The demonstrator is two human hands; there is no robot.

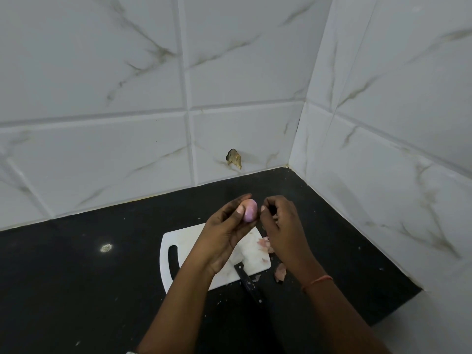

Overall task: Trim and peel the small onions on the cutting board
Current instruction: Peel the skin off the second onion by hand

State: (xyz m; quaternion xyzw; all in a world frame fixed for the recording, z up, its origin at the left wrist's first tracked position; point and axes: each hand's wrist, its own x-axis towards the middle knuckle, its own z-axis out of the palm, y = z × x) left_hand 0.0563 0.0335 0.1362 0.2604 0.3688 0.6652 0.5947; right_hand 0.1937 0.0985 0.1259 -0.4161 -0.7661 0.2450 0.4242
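My left hand [227, 231] holds a small pinkish onion [249, 211] between thumb and fingers, raised above the white cutting board [184, 241]. My right hand [282, 223] is right beside the onion with its fingers curled in at the onion's right end; whether they pinch a bit of skin is hidden. A black-handled knife [247, 281] lies at the board's near edge, its blade under my left wrist. Loose onion peels [263, 243] lie on the board's right part.
More peels [280, 272] lie on the black countertop [89, 277] right of the board. White marble-look tiled walls [127, 98] meet in a corner behind. A chipped hole [233, 158] shows in one tile. Crumbs dot the counter.
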